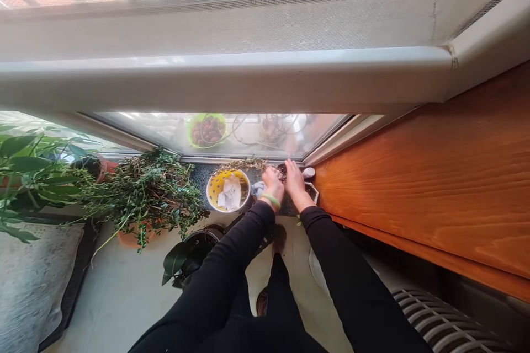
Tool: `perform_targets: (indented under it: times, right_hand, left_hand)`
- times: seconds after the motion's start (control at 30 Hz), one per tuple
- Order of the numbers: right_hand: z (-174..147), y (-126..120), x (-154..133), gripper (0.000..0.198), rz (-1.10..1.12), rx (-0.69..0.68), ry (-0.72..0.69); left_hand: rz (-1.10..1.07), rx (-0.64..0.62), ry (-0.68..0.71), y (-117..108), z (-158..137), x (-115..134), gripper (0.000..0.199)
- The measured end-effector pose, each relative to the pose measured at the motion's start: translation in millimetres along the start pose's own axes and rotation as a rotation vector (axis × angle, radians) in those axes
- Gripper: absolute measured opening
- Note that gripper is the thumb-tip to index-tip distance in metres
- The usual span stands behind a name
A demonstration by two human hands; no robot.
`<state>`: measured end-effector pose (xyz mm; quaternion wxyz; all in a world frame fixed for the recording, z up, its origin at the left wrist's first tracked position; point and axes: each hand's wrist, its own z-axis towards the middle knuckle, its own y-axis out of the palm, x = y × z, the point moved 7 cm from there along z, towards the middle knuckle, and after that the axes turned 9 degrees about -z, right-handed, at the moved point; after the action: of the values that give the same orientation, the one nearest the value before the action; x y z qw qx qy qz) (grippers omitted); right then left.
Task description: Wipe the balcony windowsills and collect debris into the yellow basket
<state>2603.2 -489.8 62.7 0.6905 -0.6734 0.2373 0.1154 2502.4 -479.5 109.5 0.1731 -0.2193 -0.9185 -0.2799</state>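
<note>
Both hands are close together over the dark stone sill, near the window glass. My left hand (272, 183), with a pale green bangle on its wrist, has its fingers curled in at thin, dry-looking plant stems (248, 163); what the fingertips hold is too small to make out. Just to its right, my right hand (295, 181) has its fingers stretched out beside a dark, mostly hidden patch at the plant's base. Left of the hands stands a yellow patterned bucket (211, 197) with crumpled white paper (231, 194) inside.
A small white container (308, 173) stands right of my hands, by the orange wooden panel (434, 176). Leafy potted plants (153, 193) crowd the left, and a dark-leaved plant (176, 262) stands on the floor below. Behind the glass is a green bowl (194, 133).
</note>
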Motion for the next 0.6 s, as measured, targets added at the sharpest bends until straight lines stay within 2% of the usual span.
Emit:
perform_targets:
  times: [0.37, 0.6]
  right_hand:
    - [0, 2, 1, 0.072, 0.042, 0.025, 0.002]
    - [3, 4, 4, 0.095, 0.019, -0.071, 0.046]
  left_hand:
    - [-0.010, -0.016, -0.027, 1, -4, 0, 0.037]
    - [0.009, -0.011, 0.005, -3, 11, 15, 0.036]
